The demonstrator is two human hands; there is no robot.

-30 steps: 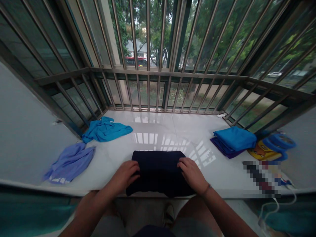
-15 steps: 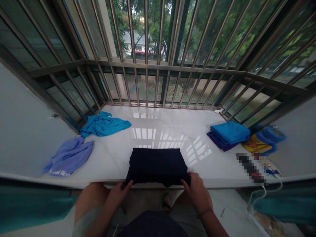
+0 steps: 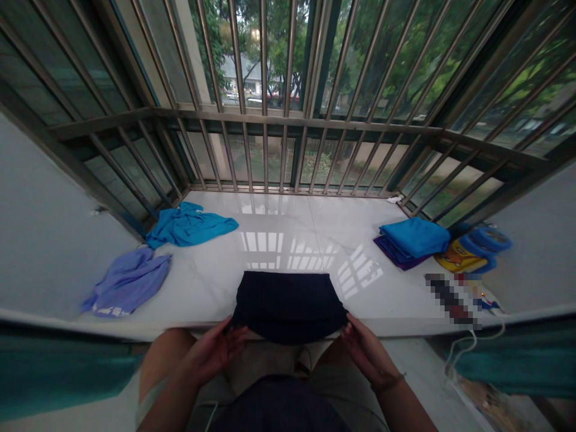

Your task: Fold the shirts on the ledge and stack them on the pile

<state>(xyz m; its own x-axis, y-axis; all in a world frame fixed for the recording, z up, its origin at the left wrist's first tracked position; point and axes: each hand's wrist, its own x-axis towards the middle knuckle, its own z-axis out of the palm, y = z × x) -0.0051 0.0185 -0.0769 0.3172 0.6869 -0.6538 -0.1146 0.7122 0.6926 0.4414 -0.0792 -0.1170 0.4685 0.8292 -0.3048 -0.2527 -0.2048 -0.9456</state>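
A folded dark navy garment (image 3: 288, 303) lies at the near edge of the white marble sill (image 3: 288, 234), its front edge sagging over the lip. My left hand (image 3: 216, 351) grips the garment's near left corner from below. At the near right corner my right hand (image 3: 364, 348) holds the cloth the same way. Both hands are below the sill's edge, fingers curled onto the fabric.
A crumpled light-blue shirt (image 3: 191, 225) and a lilac shirt (image 3: 128, 282) lie at the left. A folded blue and purple stack (image 3: 411, 240) sits at the right, beside a yellow item (image 3: 459, 261) and blue rings (image 3: 488, 240). Metal window bars (image 3: 288, 120) close the far side.
My hands slid from the top of the navy garment down to its near corners, and the front edge now lifts and sags off the sill.
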